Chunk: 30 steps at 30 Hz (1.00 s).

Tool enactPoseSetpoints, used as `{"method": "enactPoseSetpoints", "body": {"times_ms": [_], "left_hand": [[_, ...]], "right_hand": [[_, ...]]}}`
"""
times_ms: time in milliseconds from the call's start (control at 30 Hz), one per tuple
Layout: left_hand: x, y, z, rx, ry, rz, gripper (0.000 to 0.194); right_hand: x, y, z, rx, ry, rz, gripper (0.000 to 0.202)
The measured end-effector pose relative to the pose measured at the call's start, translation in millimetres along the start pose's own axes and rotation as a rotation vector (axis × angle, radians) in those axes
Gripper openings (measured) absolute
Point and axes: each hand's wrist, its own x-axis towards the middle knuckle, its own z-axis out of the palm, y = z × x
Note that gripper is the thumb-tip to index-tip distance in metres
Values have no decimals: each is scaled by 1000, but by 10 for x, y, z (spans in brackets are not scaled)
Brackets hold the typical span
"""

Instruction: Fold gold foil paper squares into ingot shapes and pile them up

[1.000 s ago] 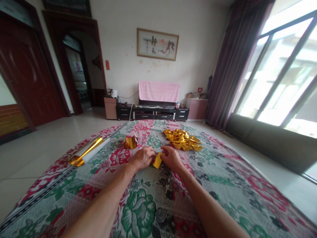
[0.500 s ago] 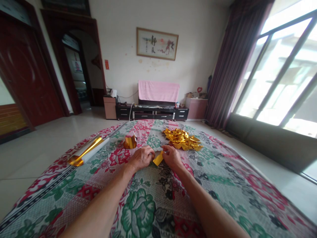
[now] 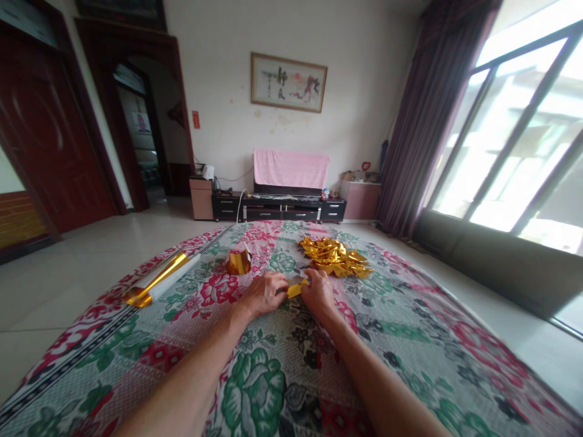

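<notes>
Between my hands, just above or on the patterned cloth, is a small piece of gold foil paper [image 3: 297,288], bent so that a yellow-gold face and a pale part show. My left hand [image 3: 265,292] grips its left end with curled fingers. On its right end, my right hand [image 3: 318,290] closes thumb and fingers. Beyond my right hand lies a heap of folded gold foil pieces [image 3: 334,255]. A short curled stack of gold foil paper [image 3: 239,262] sits beyond my left hand.
A roll of gold and white foil paper [image 3: 161,279] lies at the left on the floral tablecloth [image 3: 255,388]. Past the far edge stands a low black TV cabinet [image 3: 282,209] with a pink towel [image 3: 291,168] over the screen. A window [image 3: 523,127] is at the right.
The foil piece has turned from a slanted position to nearly level and looks more folded. My left hand has shifted slightly right, and both hands now hold its ends.
</notes>
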Motion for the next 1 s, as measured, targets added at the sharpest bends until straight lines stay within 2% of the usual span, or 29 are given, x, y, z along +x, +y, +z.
{"method": "enactPoseSetpoints", "body": {"times_ms": [167, 433, 600, 667, 833, 1000], "left_hand": [[8, 41, -41, 24, -49, 45, 20], [3, 25, -7, -39, 9, 28, 16], [5, 27, -8, -67, 2, 33, 16], [7, 28, -5, -67, -2, 38, 16], [12, 15, 17, -74, -11, 35, 18], [14, -3, 18, -99, -7, 24, 15]], "right_hand": [[-18, -14, -60, -125, -78, -103, 26], [-21, -25, -89, -125, -95, -119, 19], [-45, -38, -108, -137, -124, -135, 17], [-53, -38, -120, -136, -114, -183, 17], [-55, -17, -136, -89, -152, -417, 21], [-58, -3, -124, -52, -172, -459, 19]]}}
